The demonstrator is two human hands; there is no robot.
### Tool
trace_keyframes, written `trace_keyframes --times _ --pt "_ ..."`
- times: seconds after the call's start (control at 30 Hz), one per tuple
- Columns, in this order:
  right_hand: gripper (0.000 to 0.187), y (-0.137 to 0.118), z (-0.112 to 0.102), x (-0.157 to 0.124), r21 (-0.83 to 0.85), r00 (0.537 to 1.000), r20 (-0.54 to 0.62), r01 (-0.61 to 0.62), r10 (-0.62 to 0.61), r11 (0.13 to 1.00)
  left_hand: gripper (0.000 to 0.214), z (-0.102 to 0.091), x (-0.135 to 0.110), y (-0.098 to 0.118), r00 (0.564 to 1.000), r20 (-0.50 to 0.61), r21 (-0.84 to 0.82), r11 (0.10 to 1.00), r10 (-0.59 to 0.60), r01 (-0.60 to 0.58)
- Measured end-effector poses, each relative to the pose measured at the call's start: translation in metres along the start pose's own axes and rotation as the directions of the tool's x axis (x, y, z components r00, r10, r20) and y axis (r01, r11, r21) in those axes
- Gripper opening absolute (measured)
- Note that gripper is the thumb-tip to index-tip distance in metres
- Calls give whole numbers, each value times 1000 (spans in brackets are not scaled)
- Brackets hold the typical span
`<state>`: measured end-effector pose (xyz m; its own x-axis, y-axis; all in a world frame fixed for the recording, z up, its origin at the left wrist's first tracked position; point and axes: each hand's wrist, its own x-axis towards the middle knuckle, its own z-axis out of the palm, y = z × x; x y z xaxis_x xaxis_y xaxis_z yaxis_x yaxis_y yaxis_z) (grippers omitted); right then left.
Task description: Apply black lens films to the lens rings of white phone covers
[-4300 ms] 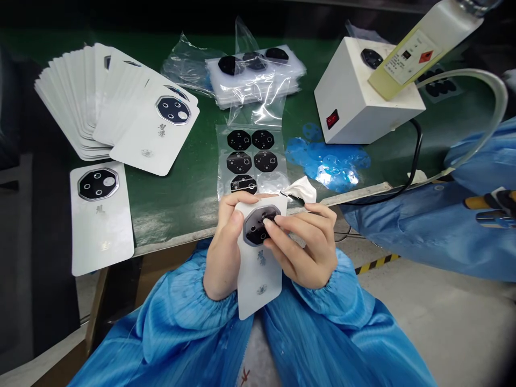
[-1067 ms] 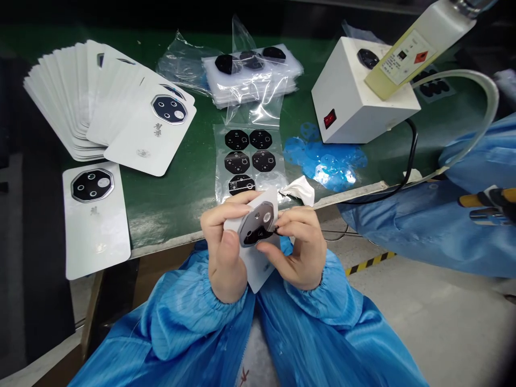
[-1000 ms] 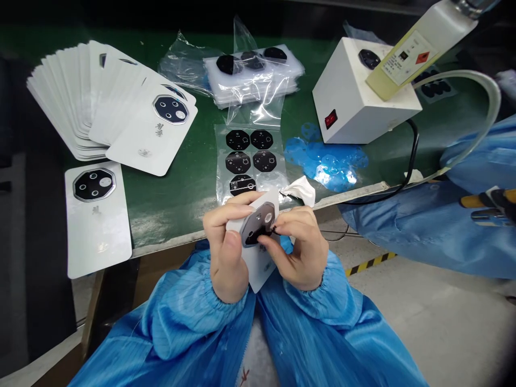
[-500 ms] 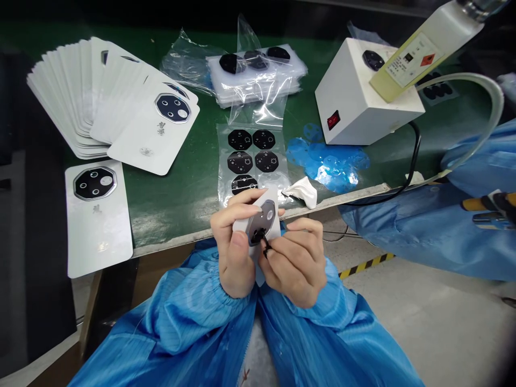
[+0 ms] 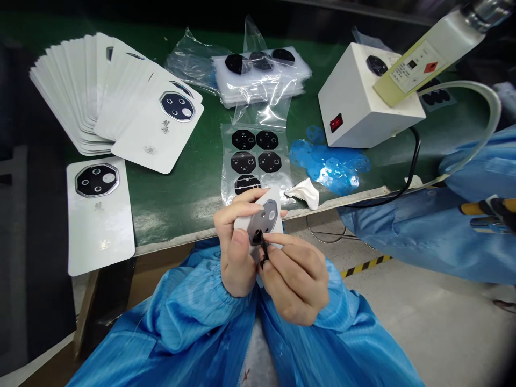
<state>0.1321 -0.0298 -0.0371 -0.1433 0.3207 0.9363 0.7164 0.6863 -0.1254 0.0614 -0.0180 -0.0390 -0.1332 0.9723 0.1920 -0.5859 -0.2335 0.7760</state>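
My left hand [image 5: 234, 260] is closed around a white phone back cover [image 5: 275, 195], held tilted above the bench's front edge. The cover has a grey octagonal camera area [image 5: 266, 217] with round holes, dark at its lower end. My right hand [image 5: 300, 279] pinches a thin, crumpled strip of black film [image 5: 264, 257], which reaches up to that dark end. The right index finger stretches toward the camera area. Just behind the cover lies a clear sheet [image 5: 226, 145] bearing several black octagonal stickers [image 5: 243, 140].
Fanned white covers [image 5: 76, 102] lie at left, with one single cover [image 5: 100, 226] nearer. Bagged white trays [image 5: 258, 78] stand behind. Rightward are blue film discs [image 5: 334, 164], a crumpled white cloth [image 5: 305, 192], and a white box [image 5: 355, 102] with a bottle [image 5: 427, 59]. Another person's blue sleeve [image 5: 479, 172] shows at right.
My right hand has drawn slightly down, pulling the black strip lower, and its index finger has extended toward the cover. My left hand keeps its hold; the view has shifted a little.
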Motion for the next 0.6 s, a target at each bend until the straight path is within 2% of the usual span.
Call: trace_keyframes --times 0.17,0.33,0.5,0.6 --pt "26 -4 2 1 -11 999 -36 -24 23 1000 22 -3 -1 1 999 -1 -21 999 -33 33" --pt "25 -7 2 4 6 999 -16 -35 36 999 22 -3 0 3 998 -1 -38 998 -58 58" --pt "29 -12 5 6 2 994 -85 -67 67 998 20 0 2 5 995 -24 -84 992 -98 96" --pt "32 -15 7 7 11 990 -115 -81 82 997 19 -1 3 9 987 -14 -121 980 -161 158"
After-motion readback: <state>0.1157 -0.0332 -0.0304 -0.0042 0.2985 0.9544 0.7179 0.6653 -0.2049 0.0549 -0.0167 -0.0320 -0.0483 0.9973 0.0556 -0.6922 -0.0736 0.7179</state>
